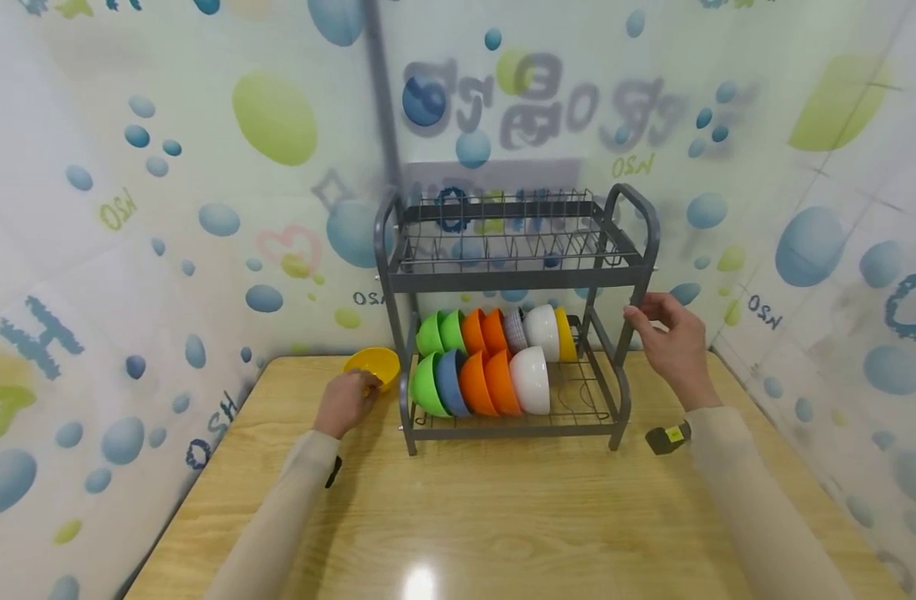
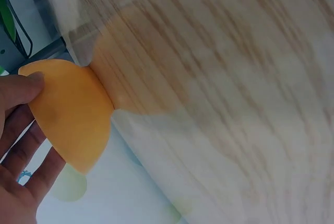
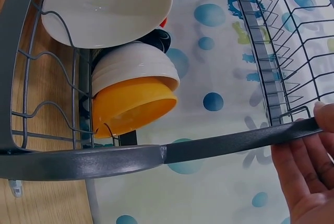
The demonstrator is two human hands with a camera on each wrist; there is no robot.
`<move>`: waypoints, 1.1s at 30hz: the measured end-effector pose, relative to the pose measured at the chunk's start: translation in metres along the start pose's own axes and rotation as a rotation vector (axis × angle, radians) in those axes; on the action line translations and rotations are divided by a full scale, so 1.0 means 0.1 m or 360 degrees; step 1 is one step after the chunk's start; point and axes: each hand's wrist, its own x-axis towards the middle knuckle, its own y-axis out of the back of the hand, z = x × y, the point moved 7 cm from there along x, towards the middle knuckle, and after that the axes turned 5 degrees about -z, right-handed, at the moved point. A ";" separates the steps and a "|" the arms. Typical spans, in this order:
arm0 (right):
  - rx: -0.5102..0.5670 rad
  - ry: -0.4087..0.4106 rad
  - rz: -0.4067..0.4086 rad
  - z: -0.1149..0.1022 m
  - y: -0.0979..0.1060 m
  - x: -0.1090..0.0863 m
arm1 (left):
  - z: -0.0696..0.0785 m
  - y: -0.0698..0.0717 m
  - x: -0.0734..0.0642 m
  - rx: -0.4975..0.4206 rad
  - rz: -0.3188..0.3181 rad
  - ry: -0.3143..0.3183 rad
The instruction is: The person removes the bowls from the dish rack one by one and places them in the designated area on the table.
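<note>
My left hand (image 1: 345, 402) pinches the rim of a yellow bowl (image 1: 375, 363) just left of the dish rack. Up close in the left wrist view, the thumb lies on one side of that bowl (image 2: 75, 109) and the fingers on the other; it is tilted against the wood tabletop. With the thumb and fingers on either side, my right hand (image 1: 671, 337) holds the right post (image 3: 229, 144) of the two-tier dark grey dish rack (image 1: 518, 279). Two rows of bowls stand on edge in the lower tier, among them a green bowl (image 1: 427, 387) and a white bowl (image 1: 531, 382).
The rack's upper wire tier (image 1: 503, 242) carries no dishes. Behind and beside the wooden table (image 1: 488, 500) hangs a white sheet (image 1: 165, 292) with printed blue and green spots. A wrist strap piece (image 1: 666, 438) hangs by the right sleeve.
</note>
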 end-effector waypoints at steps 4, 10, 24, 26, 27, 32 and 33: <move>0.0003 0.0010 0.0000 -0.01 0.01 0.00 | 0.04 0.01 0.01 -0.0002 -0.0010 -0.0033; 0.0011 0.0004 0.0005 -0.02 0.01 0.00 | 0.04 0.00 0.02 -0.0048 -0.0075 0.0000; 0.0005 -0.0001 0.0015 -0.01 0.00 -0.02 | 0.10 0.05 -0.03 -0.0172 -0.0096 0.0056; 0.0011 0.0003 0.0017 -0.01 0.00 -0.02 | 0.13 0.08 -0.03 -0.0208 -0.0089 0.0064; 0.0015 0.0005 0.0017 -0.02 0.00 -0.02 | 0.15 0.09 -0.03 -0.0220 -0.0083 0.0066; 0.0027 0.0008 0.0029 -0.02 0.00 -0.02 | 0.17 0.12 -0.01 -0.0247 -0.0066 0.0093; 0.0027 0.0005 0.0028 -0.02 0.00 -0.02 | 0.16 0.13 0.00 -0.0260 -0.0070 0.0102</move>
